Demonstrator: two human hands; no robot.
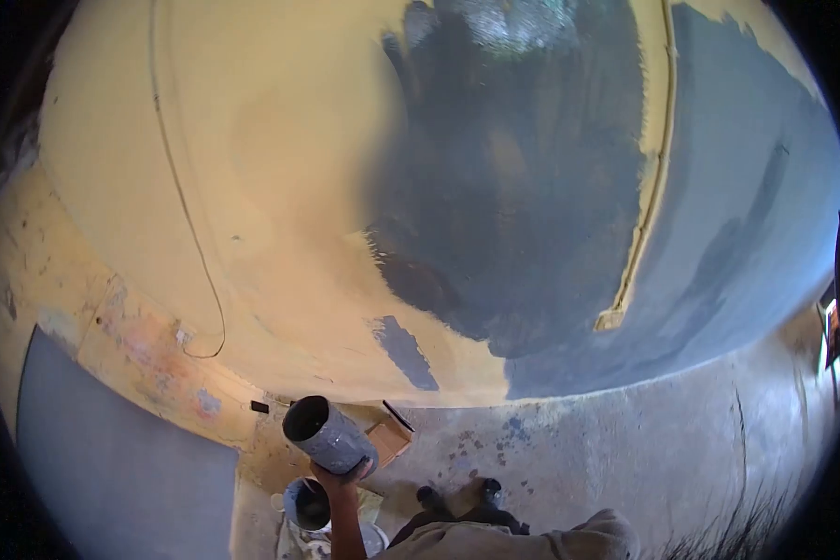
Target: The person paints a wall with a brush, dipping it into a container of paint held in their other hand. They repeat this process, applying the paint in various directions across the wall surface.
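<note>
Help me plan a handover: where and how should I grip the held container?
Probably grip the container by its outside near the rim, from opposite the left hand: its open mouth tilts toward picture left, and that hand holds the other end.

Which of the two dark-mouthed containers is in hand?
The grey-smeared container higher in the picture: the left hand holds it at the end away from its mouth. The other container sits lower, with no hand visible on it.
</note>
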